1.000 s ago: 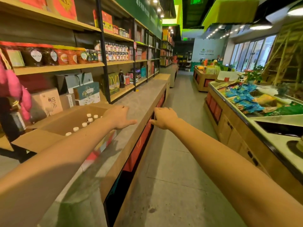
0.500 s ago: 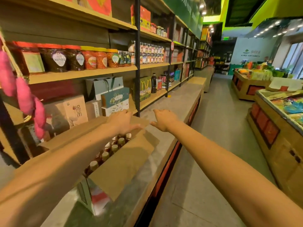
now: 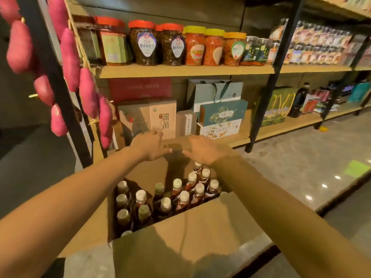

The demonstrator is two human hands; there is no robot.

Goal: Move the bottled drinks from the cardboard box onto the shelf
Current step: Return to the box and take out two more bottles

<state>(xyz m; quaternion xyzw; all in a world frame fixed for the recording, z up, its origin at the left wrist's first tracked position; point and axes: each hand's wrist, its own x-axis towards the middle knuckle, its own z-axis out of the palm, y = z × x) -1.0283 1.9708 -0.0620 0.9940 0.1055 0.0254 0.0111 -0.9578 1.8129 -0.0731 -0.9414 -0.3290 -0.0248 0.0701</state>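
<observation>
An open cardboard box [image 3: 192,235] stands on the grey counter right in front of me, its flaps spread. Inside stand several bottled drinks [image 3: 176,195] with white and pale green caps and dark reddish contents. My left hand [image 3: 148,146] and my right hand [image 3: 204,149] hover side by side over the box's far flap, palms down, fingers apart, holding nothing. The lower wooden shelf [image 3: 285,127] runs just behind the box.
Gift boxes [image 3: 220,119] and a tea carton [image 3: 156,119] fill the lower shelf behind the box. Jars with red and yellow lids [image 3: 192,47] line the upper shelf. Pink padded shapes [image 3: 70,57] hang on a black post at left. The grey counter [image 3: 301,167] stretches right.
My view has turned left and down, from along the aisle to facing the shelf and box. Both hands now reach over the box's far flap, closer together.
</observation>
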